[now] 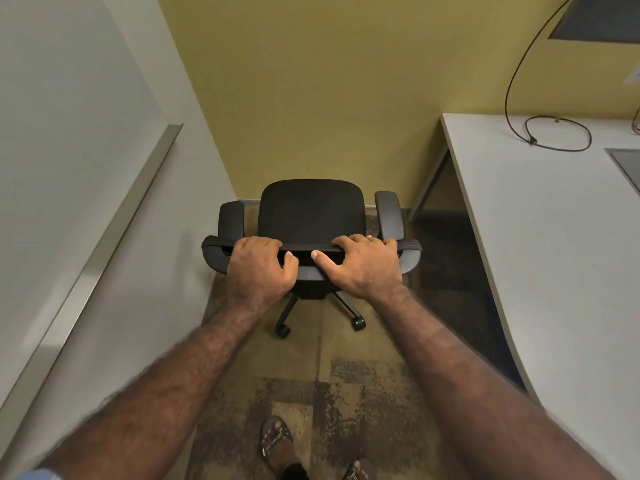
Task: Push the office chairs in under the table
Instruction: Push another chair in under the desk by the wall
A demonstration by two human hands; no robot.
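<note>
A black office chair (310, 211) with two armrests and a wheeled base stands in front of me, its seat facing the yellow wall. My left hand (259, 266) grips the top edge of the backrest on the left, fingers curled over it. On the right of the same edge my right hand (363, 263) holds on, fingers over the top and thumb stretched along the back. The white table (540, 237) lies to the right of the chair; the chair is beside it, not under it.
A white wall with a metal rail (114, 233) closes the left side. The yellow wall (329, 98) stands just beyond the chair. A black cable (557, 133) is coiled on the table. A table leg (431, 181) stands near the corner. My sandalled feet (277, 441) are on patterned carpet.
</note>
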